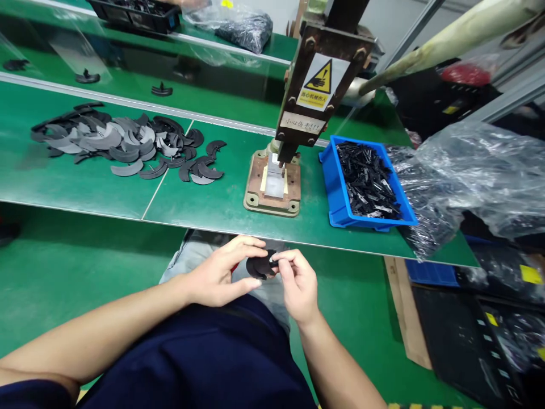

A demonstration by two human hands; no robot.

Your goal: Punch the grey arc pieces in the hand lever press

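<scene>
Over my lap, just off the table's front edge, my left hand holds a black curved piece between thumb and fingers. My right hand pinches a small black part against the right side of that piece. Beyond my hands stands a press with a metal fixture on its base. Right of it, a blue bin holds many small black parts. A spread pile of black and grey curved pieces lies on the green table to the left.
The green table has its front edge just beyond my hands. Clear plastic bags lie at the right. Behind a transparent divider are a few black pieces, a black crate and a filled bag. A pale pipe crosses the upper right.
</scene>
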